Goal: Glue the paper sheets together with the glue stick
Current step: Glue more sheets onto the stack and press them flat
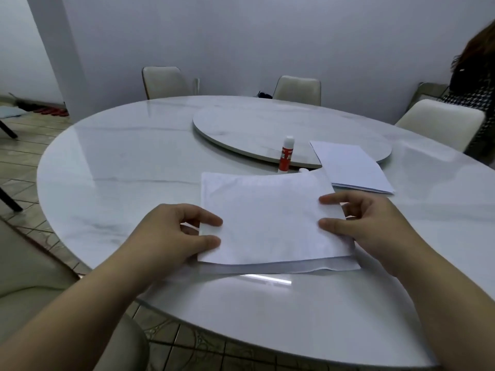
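Note:
A white paper sheet (270, 218) is held just above another white sheet (308, 267) that lies on the round table, only its near edge showing. My left hand (174, 231) pinches the top sheet's left edge between thumb and fingers. My right hand (369, 223) pinches its right edge the same way. A red glue stick (285, 154) with a white cap stands upright beyond the sheets, untouched. A small white object (304, 170) peeks out behind the top sheet's far edge.
A stack of white paper (351, 167) lies to the right, partly on the turntable (267, 129) at the centre of the marble table (120, 170). Several pale chairs ring the table. A person in a checked garment (476, 103) sits at the far right.

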